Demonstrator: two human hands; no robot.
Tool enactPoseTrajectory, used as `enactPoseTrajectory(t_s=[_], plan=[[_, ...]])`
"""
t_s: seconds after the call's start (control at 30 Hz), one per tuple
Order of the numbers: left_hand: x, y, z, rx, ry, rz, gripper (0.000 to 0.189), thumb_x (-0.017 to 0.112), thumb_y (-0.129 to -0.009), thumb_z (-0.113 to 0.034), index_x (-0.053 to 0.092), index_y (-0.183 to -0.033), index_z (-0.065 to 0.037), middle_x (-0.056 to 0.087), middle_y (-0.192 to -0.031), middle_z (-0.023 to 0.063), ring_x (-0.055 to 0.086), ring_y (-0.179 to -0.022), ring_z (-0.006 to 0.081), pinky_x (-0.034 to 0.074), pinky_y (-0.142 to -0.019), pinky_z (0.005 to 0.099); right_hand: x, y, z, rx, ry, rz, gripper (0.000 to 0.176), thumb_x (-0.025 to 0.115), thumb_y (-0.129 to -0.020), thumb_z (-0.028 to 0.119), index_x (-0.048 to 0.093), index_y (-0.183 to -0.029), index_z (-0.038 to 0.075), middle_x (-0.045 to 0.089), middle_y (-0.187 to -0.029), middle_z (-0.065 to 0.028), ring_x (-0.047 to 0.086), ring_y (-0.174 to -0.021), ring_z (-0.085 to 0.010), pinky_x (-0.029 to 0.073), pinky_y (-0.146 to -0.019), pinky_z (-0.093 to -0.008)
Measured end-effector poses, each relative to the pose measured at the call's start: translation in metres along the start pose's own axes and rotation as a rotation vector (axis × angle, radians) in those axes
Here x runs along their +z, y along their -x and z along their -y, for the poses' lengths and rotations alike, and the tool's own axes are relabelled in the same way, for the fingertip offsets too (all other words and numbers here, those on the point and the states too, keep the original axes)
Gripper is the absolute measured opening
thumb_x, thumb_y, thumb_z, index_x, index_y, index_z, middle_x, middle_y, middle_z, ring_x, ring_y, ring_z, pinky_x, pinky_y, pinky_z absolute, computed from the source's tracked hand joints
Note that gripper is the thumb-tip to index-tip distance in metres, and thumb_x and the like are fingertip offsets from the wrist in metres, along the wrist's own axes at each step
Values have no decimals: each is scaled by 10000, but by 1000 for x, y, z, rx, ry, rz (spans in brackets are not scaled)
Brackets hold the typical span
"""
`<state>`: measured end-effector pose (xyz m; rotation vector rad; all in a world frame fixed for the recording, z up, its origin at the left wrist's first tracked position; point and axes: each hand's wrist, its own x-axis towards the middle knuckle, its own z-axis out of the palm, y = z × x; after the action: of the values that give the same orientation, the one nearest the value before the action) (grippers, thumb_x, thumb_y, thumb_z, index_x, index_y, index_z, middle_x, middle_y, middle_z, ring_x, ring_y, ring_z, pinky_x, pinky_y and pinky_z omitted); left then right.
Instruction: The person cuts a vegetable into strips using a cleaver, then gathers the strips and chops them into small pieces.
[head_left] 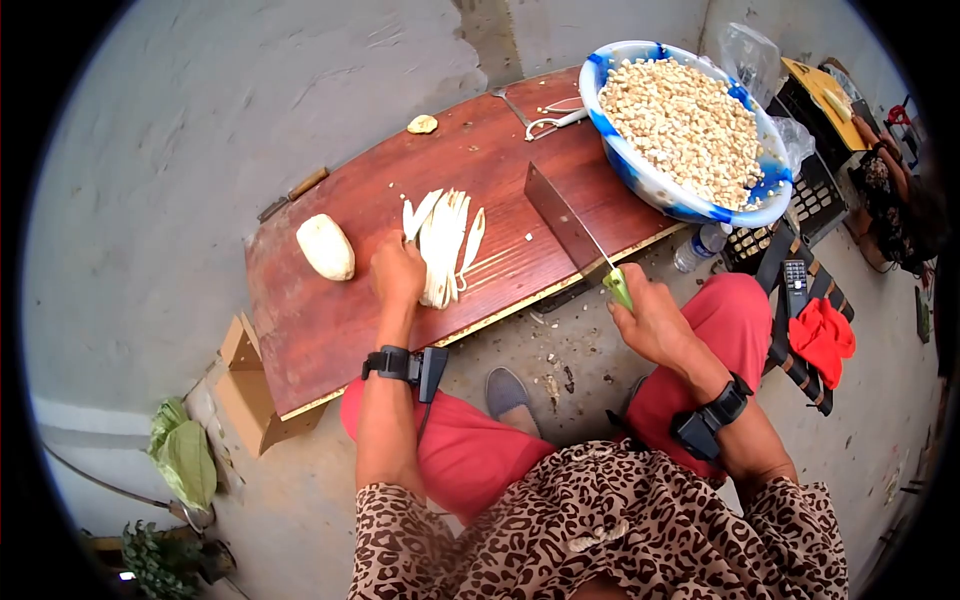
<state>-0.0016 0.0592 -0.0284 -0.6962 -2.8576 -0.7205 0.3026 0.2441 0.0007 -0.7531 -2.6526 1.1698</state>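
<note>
My right hand [655, 318] grips the green handle of a cleaver [568, 222], whose broad blade slants over the right half of a reddish-brown wooden board [330, 350]. Pale sliced vegetable strips [443, 245] lie in a loose bunch near the board's middle. At their left side is my left hand [398, 270], its fingers bent together with the tips on the end of one strip. Farther left sits a whole peeled pale vegetable [326, 247], rounded and uncut.
A blue-and-white basin [620, 165] of pale diced pieces stands at the board's right end. Near it lies a white-handled peeler [558, 123]. At the back left edge rests a wooden-handled knife [293, 194]. A plastic bottle [703, 247] stands below the basin. Another person [900, 190] sits far right.
</note>
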Motion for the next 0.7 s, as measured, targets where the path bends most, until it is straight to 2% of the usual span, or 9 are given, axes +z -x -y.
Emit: enactPoseTrajectory(t_s=[0.1,0.2,0.3,0.37,0.4,0.47,0.53,0.63,0.7], plan=[[-14,2,-9,-60,-139,22,180,518,-897,-124,641,-988,-28,688,-974,256,663,-913,436,509,-776,544,1,3,-2,26,6,17,360,614,-891,95,411,-1169,-10,617,-843,-334,582,-836,-540,441,-709,-564],[-13,-1,-2,-95,-222,97,234,539,-897,-151,666,-1054,-33,683,-991,249,646,-959,428,510,-823,512,0,3,-1,32,29,25,364,612,-892,93,406,-1174,-10,615,-837,-333,578,-832,-543,439,-707,-565],[-11,7,-4,159,-415,-173,152,544,-882,-117,635,-969,-32,642,-1012,195,602,-938,388,491,-799,484,0,4,-1,15,44,16,359,614,-885,83,394,-1151,-18,606,-818,-347,578,-817,-550,443,-699,-575],[-14,9,-15,281,-317,-197,138,573,-866,-124,636,-949,-35,614,-979,179,573,-931,371,480,-802,467,0,5,2,5,42,10,346,622,-869,64,381,-1097,-35,592,-789,-373,583,-795,-560,451,-688,-595],[-14,11,-23,342,-267,-209,132,588,-858,-128,637,-939,-36,600,-963,171,558,-927,362,474,-803,459,1,4,2,22,44,18,356,619,-876,73,386,-1127,-24,598,-801,-360,580,-804,-554,448,-692,-584],[0,20,-28,449,-33,-148,130,665,-813,-139,644,-889,-35,591,-913,173,565,-908,363,471,-777,479,2,4,-1,57,53,37,381,614,-890,89,396,-1188,-2,610,-824,-333,574,-824,-543,441,-698,-562],[12,29,-35,492,18,-16,130,684,-801,-142,649,-874,-40,590,-900,163,563,-905,349,459,-782,470,2,3,1,41,94,21,364,622,-883,88,389,-1139,-25,605,-803,-356,585,-804,-552,464,-703,-577],[24,36,-47,550,-139,-35,125,679,-807,-151,646,-855,-40,590,-889,146,557,-895,325,441,-786,452,2,2,1,39,123,15,360,626,-881,91,384,-1114,-37,605,-789,-366,592,-790,-557,480,-709,-585],[32,39,-51,522,-120,-42,142,700,-788,-144,634,-855,-38,581,-892,146,548,-905,335,432,-785,453,3,2,0,36,118,17,360,625,-882,92,382,-1114,-36,606,-789,-366,592,-790,-559,479,-712,-587]])
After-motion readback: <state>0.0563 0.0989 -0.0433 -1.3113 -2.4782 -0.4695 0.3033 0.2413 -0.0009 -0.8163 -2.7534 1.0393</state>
